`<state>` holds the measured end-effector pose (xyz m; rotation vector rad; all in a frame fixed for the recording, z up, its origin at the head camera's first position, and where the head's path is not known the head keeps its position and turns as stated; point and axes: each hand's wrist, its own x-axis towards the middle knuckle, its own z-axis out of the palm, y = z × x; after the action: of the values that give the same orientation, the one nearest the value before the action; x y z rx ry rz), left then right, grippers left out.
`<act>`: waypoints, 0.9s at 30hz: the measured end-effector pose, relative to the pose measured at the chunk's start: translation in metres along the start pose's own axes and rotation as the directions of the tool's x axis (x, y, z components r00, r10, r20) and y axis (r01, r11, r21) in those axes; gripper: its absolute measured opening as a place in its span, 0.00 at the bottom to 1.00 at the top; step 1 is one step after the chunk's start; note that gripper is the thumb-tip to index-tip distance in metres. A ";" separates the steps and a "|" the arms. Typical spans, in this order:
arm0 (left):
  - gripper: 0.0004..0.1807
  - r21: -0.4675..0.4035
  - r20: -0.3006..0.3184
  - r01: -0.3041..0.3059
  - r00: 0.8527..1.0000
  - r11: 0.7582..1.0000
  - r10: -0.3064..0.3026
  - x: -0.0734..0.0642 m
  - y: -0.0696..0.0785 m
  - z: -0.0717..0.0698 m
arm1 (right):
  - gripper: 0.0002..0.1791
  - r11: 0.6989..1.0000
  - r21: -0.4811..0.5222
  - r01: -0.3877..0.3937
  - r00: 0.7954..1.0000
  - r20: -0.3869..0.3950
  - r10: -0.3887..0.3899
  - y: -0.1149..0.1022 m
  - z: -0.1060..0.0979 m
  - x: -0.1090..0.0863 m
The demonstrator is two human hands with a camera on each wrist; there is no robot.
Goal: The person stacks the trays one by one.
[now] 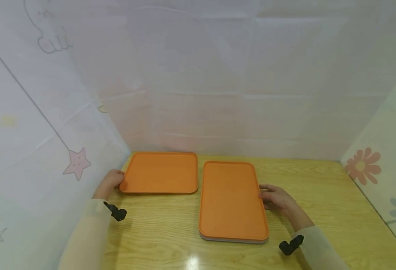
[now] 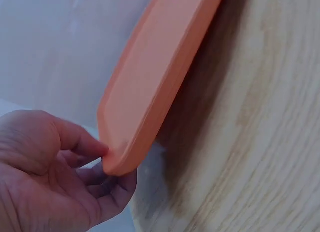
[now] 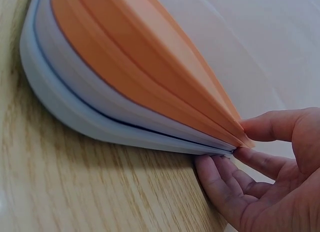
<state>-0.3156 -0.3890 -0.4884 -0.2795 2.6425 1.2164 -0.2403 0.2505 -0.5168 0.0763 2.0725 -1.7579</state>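
An orange tray (image 1: 161, 173) lies crosswise at the back left of the table. My left hand (image 1: 111, 180) pinches its left corner, thumb on the rim and fingers curled underneath; a shadow shows below the tray in the left wrist view. To the right, a lengthwise stack has an orange tray (image 1: 231, 202) on top. In the right wrist view, orange rims (image 3: 100, 66) rest over a pale lavender tray (image 3: 52, 36) and a pale blue-white tray (image 3: 65, 114). My right hand (image 1: 279, 198) grips the stack's right edge, thumb at the orange rim, index finger below it, other fingers lower down.
The wood-grain table (image 1: 157, 232) reaches back to a pale sheet wall (image 1: 198, 93). Printed sheets also close in the left side, with a pink star (image 1: 77, 163), and the right side, with a red flower (image 1: 362, 165). A narrow gap separates the crosswise tray from the stack.
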 end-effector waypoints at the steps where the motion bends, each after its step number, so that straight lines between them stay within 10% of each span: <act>1: 0.28 -0.063 0.007 0.007 1.000 0.998 -0.006 -0.002 0.001 -0.002 | 0.38 1.000 -0.001 0.005 1.000 0.004 -0.005 0.000 0.000 0.000; 7: 0.34 -0.298 0.097 0.056 0.995 0.953 -0.028 -0.014 0.002 -0.012 | 0.38 1.000 -0.007 0.003 1.000 0.000 -0.003 0.001 -0.002 -0.001; 14: 0.36 -0.380 0.168 0.040 0.985 0.924 0.027 -0.027 0.006 -0.021 | 0.37 1.000 -0.009 -0.006 1.000 -0.004 0.006 0.000 -0.002 -0.002; 27: 0.38 -0.513 0.127 -0.002 0.989 0.859 0.079 -0.054 0.011 -0.029 | 0.38 1.000 -0.007 -0.009 1.000 0.001 0.009 -0.001 0.000 -0.003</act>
<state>-0.2703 -0.4001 -0.4474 -0.2077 2.1677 1.8681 -0.2379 0.2506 -0.5152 0.0821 2.0742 -1.7453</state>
